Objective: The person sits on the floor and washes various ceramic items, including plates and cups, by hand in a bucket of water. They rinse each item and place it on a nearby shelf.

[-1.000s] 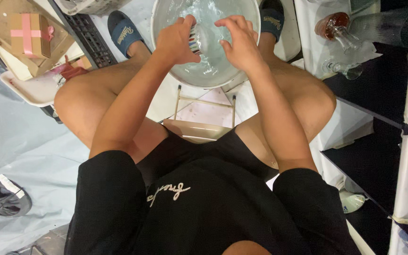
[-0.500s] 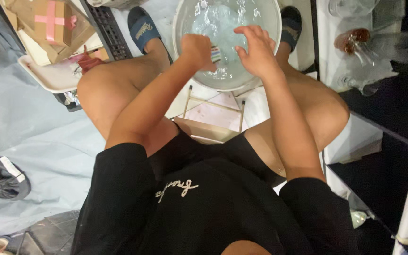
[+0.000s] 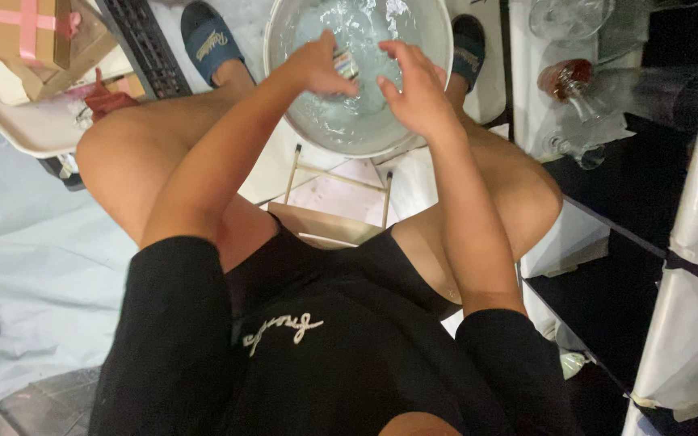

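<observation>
Striped small object [image 3: 344, 64], wet, over basin [image 3: 284, 105].

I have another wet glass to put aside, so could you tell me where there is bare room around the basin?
The pale blue floor sheet left of the left knee lies bare. The white cloth at right is crowded with clear stemmed glasses. The white tray upper left carries a cardboard box. Both hands, left and right, fill the round grey basin.

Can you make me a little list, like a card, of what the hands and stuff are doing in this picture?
Left hand: holds a small striped object over the basin
Right hand: fingers spread beside that object, over the water
Basin: round, pale, holds water, on the floor between the feet
Slippers: dark blue, one either side of the basin
Right side: glassware on white cloth
Left side: white tray, cardboard box with pink tape
</observation>
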